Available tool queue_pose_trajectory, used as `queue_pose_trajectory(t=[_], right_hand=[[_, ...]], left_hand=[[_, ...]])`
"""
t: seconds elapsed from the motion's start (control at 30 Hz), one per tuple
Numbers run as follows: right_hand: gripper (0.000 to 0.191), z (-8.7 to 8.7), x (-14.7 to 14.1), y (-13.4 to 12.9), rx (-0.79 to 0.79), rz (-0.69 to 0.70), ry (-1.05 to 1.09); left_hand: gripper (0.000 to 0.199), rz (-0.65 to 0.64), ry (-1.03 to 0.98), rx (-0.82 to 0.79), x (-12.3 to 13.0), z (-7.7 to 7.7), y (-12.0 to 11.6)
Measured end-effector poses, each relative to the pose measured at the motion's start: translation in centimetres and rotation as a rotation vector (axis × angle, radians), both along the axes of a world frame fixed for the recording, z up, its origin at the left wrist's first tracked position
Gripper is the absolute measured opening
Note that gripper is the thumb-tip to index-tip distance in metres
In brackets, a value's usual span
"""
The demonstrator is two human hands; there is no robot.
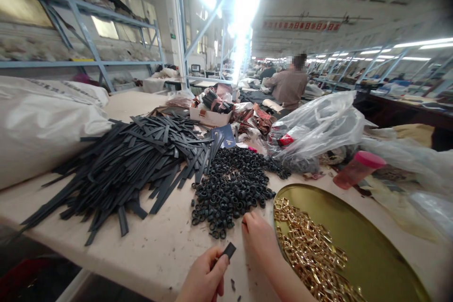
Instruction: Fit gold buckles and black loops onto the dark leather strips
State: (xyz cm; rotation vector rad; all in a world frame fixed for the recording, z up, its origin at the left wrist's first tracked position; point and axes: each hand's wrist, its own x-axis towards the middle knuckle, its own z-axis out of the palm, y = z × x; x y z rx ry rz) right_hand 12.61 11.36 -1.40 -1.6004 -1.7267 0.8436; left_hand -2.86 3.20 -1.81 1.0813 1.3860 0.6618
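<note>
Near the front edge of the table, my left hand [206,273] pinches a short black strip [229,250] between thumb and fingers. My right hand [257,232] is beside the near right edge of a heap of small black loops [230,188], its fingers curled together; what they hold, if anything, is too small to make out. To the left lies a large pile of long black strips [134,165]. A round gold tray [368,240] with many gold metal buckles [311,245] sits right of my right hand.
A white sack [49,122] fills the left side. Behind the heaps are an open box [210,115], a dark blue booklet [223,136] and a clear plastic bag [318,122]. A pink-lidded container [357,170] lies beyond the tray. Farther back is a person [288,86].
</note>
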Motion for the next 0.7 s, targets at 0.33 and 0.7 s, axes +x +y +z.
queue_pose_trajectory(t=[0.33, 0.7], right_hand=[[0.027, 1.1, 0.2, -7.3, -0.583, -0.085, 1.128], [0.028, 1.0, -1.3, -10.1, -0.533, -0.034, 1.255]], left_hand=[[0.024, -0.042, 0.232, 0.278, 1.7, 2.8, -0.7], [0.024, -0.118, 0.307, 0.285, 1.1, 3.9, -3.0]])
